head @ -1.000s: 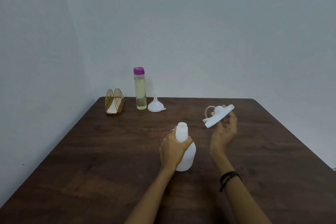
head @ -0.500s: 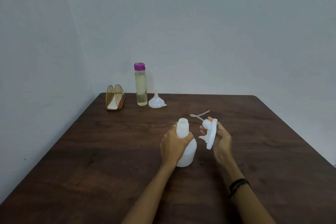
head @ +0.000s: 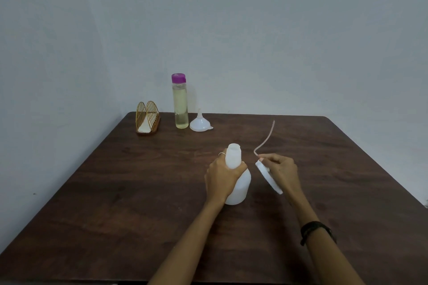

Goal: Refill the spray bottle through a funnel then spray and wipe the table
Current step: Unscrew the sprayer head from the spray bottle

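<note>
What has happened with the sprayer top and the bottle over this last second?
The right hand has brought the sprayer head down from up over the table to low beside the white bottle, turning it so its dip tube now points up and away. It keeps its grip. The left hand still holds the open bottle upright. Funnel, refill bottle and napkin holder have not moved.

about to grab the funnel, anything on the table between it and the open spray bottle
Nothing: the head view shows only bare table between the funnel and the spray bottle.
</note>
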`<state>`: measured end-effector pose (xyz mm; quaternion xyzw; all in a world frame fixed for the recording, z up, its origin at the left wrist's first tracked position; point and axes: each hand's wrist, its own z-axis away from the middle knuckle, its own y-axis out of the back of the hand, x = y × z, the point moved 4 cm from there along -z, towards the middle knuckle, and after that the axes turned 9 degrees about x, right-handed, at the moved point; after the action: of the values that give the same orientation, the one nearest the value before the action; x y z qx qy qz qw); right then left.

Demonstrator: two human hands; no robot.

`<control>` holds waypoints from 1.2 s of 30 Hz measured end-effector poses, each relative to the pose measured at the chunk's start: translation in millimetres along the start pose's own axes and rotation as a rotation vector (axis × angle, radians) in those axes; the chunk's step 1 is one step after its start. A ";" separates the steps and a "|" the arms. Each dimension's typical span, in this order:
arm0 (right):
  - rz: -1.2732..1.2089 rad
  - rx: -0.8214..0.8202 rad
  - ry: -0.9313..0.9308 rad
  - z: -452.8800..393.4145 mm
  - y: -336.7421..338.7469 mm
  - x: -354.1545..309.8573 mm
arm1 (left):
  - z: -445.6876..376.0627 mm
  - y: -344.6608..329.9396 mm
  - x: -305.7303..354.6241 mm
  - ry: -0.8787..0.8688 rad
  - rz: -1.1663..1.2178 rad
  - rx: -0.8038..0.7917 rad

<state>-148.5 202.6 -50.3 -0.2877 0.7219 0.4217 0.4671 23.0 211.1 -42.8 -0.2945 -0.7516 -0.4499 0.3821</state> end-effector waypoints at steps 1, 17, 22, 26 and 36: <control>0.085 -0.017 0.036 -0.8 -0.7 -1.6 | -0.1 -0.5 -0.4 0.001 0.000 -0.002; 0.479 0.009 0.223 25.4 -6.1 13.6 | -3.6 -2.7 -3.6 -0.010 -0.001 -0.002; 0.454 0.004 0.243 31.9 -0.2 13.3 | -5.1 -3.5 -4.1 -0.021 -0.021 -0.042; 0.454 -0.001 0.293 34.6 3.4 8.3 | -7.2 -4.5 -8.2 -0.026 -0.013 -0.128; 0.164 -0.077 0.297 17.0 -12.4 -15.5 | -22.0 19.6 -44.3 0.024 0.356 -0.385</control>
<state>-125.0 211.9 -43.8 -0.3048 0.7873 0.4386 0.3081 68.9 195.2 -64.5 -0.4840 -0.5838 -0.5140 0.4009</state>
